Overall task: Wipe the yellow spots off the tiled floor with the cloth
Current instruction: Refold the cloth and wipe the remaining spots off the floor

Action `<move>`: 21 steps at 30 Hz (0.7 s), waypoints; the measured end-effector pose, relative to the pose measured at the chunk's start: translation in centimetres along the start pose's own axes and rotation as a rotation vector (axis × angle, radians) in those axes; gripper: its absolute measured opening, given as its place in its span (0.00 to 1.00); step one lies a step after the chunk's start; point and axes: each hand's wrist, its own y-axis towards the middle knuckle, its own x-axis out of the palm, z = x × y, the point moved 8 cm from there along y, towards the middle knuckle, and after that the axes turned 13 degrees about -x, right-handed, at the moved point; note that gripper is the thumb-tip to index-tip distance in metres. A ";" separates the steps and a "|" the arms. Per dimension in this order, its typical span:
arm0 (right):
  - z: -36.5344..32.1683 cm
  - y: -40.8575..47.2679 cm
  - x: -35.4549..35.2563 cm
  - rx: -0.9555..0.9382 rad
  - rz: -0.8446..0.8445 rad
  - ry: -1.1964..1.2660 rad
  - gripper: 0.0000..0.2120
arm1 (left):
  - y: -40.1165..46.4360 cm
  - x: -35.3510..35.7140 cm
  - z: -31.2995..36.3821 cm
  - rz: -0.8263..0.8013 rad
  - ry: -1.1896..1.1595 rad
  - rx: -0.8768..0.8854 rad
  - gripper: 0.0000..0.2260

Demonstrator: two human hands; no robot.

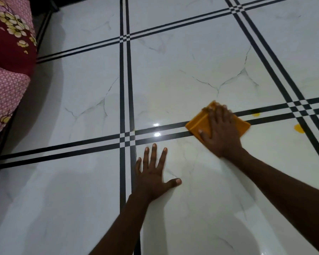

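Observation:
A folded orange cloth (199, 124) lies flat on the white marble-look tiled floor (92, 100), across a black double stripe. My right hand (221, 131) presses down on the cloth, palm flat and fingers spread over it. Two yellow spots show to the right of the cloth: a small yellow spot (255, 114) on the stripe and a larger yellow spot (299, 128) just beyond it. My left hand (153, 173) rests flat on the tile nearer to me, fingers spread, holding nothing.
Bedding in maroon and pink floral fabric (9, 52) hangs along the left edge over a dark frame. Black double stripes (124, 89) cross the floor in a grid. Bright light reflections (156, 129) sit on the stripe left of the cloth.

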 end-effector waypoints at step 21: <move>-0.8 -12.7 -1.2 0.065 0.004 0.059 0.41 | 0.6 -4.2 7.1 0.269 -0.093 -0.008 0.35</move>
